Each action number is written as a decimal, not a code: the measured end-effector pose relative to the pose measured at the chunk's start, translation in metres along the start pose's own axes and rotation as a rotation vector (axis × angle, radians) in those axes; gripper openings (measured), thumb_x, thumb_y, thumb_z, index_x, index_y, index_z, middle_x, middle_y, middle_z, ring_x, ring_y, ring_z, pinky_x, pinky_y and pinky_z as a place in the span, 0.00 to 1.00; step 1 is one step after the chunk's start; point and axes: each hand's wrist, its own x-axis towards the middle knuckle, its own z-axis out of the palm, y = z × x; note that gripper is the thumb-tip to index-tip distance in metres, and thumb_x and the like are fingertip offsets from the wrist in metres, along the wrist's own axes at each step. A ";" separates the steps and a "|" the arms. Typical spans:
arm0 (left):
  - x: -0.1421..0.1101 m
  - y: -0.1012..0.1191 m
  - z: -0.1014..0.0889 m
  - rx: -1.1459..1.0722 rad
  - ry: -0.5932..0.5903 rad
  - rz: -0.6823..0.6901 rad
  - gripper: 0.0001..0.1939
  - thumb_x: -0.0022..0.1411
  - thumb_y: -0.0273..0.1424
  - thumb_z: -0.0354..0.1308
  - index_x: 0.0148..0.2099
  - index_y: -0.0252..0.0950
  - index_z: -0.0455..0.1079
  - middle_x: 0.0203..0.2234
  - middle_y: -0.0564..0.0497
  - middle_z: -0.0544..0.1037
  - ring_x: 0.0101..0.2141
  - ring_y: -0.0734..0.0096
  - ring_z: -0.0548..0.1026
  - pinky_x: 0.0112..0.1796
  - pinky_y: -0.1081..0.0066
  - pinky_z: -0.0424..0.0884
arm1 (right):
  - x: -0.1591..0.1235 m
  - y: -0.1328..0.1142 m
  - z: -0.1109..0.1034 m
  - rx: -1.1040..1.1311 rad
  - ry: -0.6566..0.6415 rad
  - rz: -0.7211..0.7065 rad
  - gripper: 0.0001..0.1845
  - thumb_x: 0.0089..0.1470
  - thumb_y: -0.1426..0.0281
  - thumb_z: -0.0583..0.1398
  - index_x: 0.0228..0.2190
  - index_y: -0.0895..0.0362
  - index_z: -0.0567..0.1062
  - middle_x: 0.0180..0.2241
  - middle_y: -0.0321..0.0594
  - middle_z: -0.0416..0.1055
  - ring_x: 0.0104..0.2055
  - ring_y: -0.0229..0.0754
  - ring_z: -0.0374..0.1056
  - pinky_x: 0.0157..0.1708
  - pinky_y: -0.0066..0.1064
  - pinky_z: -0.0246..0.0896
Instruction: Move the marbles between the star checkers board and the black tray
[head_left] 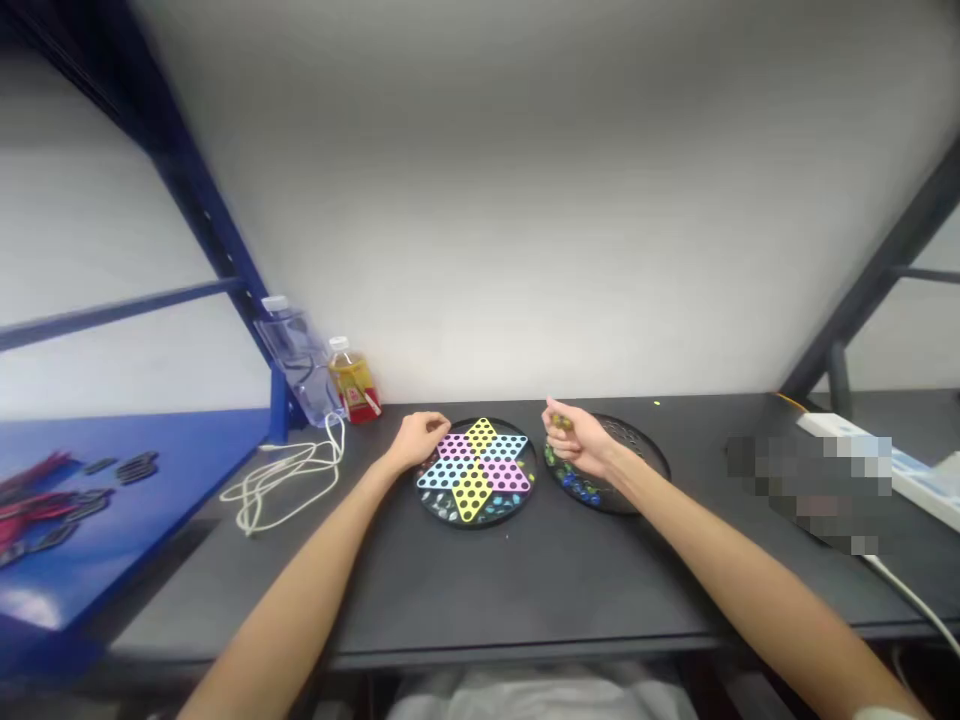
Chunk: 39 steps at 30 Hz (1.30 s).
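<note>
A round Chinese checkers board (472,495) with a star of pink, blue and yellow points lies on the dark table. Clear, bluish and greenish marbles show around the star, inside the black rim. At the board's upper left edge is my left hand (421,440), its fingers curled and closed; what they hold, if anything, is hidden. My right hand (583,440) is raised over a second round black tray (652,450), fingers wrapped round yellow-green marbles (561,423). Blue and green marbles (581,488) lie along that tray's left and front side.
A white cable (259,490) lies coiled left of the board. Behind it stand a clear plastic bottle (300,365) and a yellow-and-red bottle (354,385). On the right are a blurred dark object (814,500) and a white power strip (926,485). Blue frame posts rise at left.
</note>
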 end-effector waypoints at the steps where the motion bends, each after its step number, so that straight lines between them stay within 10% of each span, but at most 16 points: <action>1: 0.000 0.001 0.000 -0.001 -0.001 0.004 0.16 0.56 0.39 0.52 0.34 0.35 0.78 0.30 0.49 0.81 0.31 0.66 0.76 0.37 0.71 0.69 | 0.000 0.002 0.002 -0.085 0.041 -0.007 0.24 0.55 0.49 0.54 0.22 0.55 0.63 0.15 0.26 0.48 0.15 0.30 0.36 0.14 0.25 0.33; 8: 0.000 0.004 -0.002 -0.007 -0.005 -0.024 0.17 0.56 0.39 0.52 0.36 0.35 0.78 0.30 0.48 0.81 0.31 0.64 0.75 0.36 0.70 0.69 | -0.005 0.011 0.014 -1.187 0.088 -0.274 0.19 0.57 0.56 0.57 0.27 0.56 0.77 0.23 0.37 0.72 0.27 0.38 0.65 0.30 0.27 0.54; 17: 0.000 0.001 -0.001 0.018 0.010 0.019 0.16 0.57 0.37 0.52 0.34 0.35 0.78 0.30 0.49 0.81 0.31 0.65 0.75 0.36 0.71 0.69 | -0.006 0.007 0.027 -1.454 -0.064 -0.194 0.12 0.59 0.65 0.56 0.33 0.51 0.81 0.34 0.42 0.78 0.38 0.45 0.72 0.36 0.29 0.56; 24: 0.000 0.001 -0.001 0.010 -0.002 0.006 0.15 0.56 0.38 0.52 0.34 0.35 0.78 0.28 0.50 0.80 0.29 0.66 0.75 0.34 0.71 0.68 | -0.008 0.007 0.023 -1.245 -0.023 -0.225 0.10 0.56 0.63 0.59 0.34 0.53 0.80 0.31 0.40 0.76 0.34 0.41 0.68 0.35 0.29 0.57; 33: 0.001 -0.002 0.001 0.031 0.000 0.037 0.16 0.58 0.38 0.51 0.35 0.35 0.77 0.30 0.49 0.80 0.31 0.66 0.75 0.37 0.71 0.68 | 0.000 0.012 -0.010 0.063 0.020 -0.081 0.15 0.51 0.61 0.62 0.36 0.58 0.71 0.16 0.24 0.48 0.15 0.27 0.36 0.14 0.22 0.32; 39: 0.001 -0.004 0.002 0.022 0.014 0.033 0.15 0.57 0.37 0.51 0.35 0.35 0.77 0.29 0.50 0.80 0.30 0.67 0.75 0.35 0.71 0.68 | 0.000 0.015 0.006 0.019 0.029 0.018 0.21 0.51 0.54 0.62 0.24 0.55 0.61 0.15 0.22 0.42 0.14 0.27 0.35 0.13 0.23 0.28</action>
